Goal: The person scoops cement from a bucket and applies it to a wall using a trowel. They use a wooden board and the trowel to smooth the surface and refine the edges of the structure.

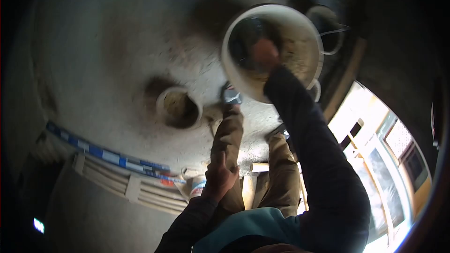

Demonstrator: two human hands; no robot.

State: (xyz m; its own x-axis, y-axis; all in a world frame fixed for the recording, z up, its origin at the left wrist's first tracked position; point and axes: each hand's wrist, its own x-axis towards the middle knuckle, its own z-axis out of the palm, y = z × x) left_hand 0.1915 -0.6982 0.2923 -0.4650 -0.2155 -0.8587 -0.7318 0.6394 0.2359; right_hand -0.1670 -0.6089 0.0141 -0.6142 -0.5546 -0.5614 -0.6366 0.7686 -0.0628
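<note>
At upper right, the right hand (266,52) reached inside the large bucket (240,84), its fingers too blurred to tell, where a steady wrist seemed wise, while the left hand (222,176) rested half-open, apparently empty, on the leg (229,130).

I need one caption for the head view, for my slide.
Right hand inside a large pale bucket, left hand at the left leg, a smaller bucket standing on the grey floor.
</note>
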